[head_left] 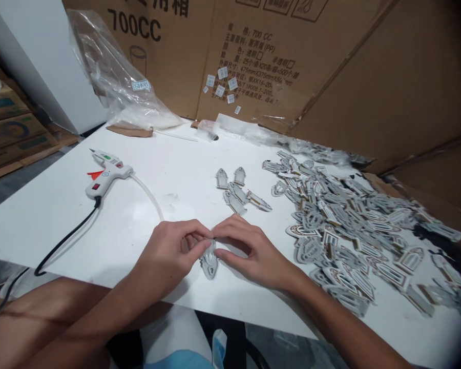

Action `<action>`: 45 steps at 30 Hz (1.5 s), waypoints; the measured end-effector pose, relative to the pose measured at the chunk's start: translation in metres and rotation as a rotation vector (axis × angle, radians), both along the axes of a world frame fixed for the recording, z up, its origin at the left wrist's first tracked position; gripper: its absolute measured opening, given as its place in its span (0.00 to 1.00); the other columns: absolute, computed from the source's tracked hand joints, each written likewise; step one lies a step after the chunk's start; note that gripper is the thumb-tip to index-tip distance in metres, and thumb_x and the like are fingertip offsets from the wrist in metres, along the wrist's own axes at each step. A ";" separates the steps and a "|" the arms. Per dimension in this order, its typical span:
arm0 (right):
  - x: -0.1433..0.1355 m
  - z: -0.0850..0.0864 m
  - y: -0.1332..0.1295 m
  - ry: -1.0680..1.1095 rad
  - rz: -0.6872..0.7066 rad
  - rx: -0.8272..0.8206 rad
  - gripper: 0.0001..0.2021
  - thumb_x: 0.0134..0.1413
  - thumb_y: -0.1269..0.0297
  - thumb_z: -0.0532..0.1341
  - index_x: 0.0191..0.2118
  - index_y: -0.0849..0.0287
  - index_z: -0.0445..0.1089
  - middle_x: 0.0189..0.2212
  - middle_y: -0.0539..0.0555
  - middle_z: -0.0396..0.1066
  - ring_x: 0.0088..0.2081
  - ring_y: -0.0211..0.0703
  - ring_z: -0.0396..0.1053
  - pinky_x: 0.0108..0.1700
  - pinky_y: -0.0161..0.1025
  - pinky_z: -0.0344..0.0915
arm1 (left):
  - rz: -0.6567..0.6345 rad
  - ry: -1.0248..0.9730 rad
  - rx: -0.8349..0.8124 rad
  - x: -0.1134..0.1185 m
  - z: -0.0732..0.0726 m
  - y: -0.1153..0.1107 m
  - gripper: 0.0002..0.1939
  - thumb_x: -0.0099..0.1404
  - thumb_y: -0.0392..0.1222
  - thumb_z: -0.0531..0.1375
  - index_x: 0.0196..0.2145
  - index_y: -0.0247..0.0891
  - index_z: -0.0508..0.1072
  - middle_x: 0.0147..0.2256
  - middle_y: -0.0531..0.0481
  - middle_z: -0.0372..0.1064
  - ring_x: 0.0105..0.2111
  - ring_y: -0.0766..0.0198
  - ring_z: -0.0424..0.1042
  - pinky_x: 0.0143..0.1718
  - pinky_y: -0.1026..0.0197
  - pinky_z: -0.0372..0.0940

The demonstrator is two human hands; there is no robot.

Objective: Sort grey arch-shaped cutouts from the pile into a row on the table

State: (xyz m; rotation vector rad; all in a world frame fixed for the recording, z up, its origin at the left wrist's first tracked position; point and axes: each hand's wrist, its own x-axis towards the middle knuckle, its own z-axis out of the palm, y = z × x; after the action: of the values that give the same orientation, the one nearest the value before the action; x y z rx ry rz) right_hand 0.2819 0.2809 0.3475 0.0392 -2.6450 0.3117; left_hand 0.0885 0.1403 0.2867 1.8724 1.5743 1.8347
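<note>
Near the front of the white table, a small grey arch-shaped plate (209, 264) lies with its pointed end toward me. My left hand (179, 246) pinches its far left side between thumb and fingers. On the other side, my right hand (249, 246) has its thumb against the plate's right edge and its fingertips at the far end, meeting the left fingertips. Those fingers hide the plate's far end. Just beyond my hands lies a small group of similar grey plates (237, 192).
A large heap of grey plates (341, 220) covers the table's right side. At left, a glue gun (107, 171) with a black cord rests on the white table (138, 246). Clear plastic bags (130, 92) and a cardboard box (253, 56) stand along the back.
</note>
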 end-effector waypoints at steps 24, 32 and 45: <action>0.001 0.000 0.000 -0.039 0.001 0.017 0.17 0.70 0.63 0.70 0.61 0.46 0.76 0.52 0.54 0.77 0.55 0.53 0.72 0.58 0.53 0.70 | 0.238 0.849 0.188 -0.003 -0.017 -0.001 0.13 0.73 0.27 0.59 0.33 0.41 0.76 0.30 0.52 0.75 0.31 0.56 0.70 0.32 0.53 0.63; 0.003 0.004 -0.001 -0.088 0.020 -0.012 0.21 0.71 0.65 0.68 0.65 0.45 0.75 0.54 0.56 0.75 0.57 0.54 0.71 0.62 0.55 0.70 | 0.240 0.794 0.228 0.005 -0.013 -0.004 0.13 0.77 0.33 0.58 0.38 0.41 0.82 0.30 0.49 0.76 0.32 0.59 0.75 0.37 0.58 0.71; 0.005 0.006 0.001 -0.057 -0.026 0.039 0.21 0.71 0.66 0.67 0.65 0.45 0.73 0.58 0.57 0.70 0.60 0.53 0.69 0.63 0.54 0.69 | 0.326 0.940 0.144 0.011 -0.008 -0.012 0.17 0.73 0.50 0.70 0.52 0.37 0.80 0.51 0.42 0.79 0.48 0.48 0.76 0.42 0.48 0.73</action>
State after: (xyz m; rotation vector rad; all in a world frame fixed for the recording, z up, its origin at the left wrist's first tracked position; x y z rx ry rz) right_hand 0.2872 0.2814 0.3530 0.0088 -2.7053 0.2555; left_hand 0.0999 0.1286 0.2790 2.9470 2.1179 1.1802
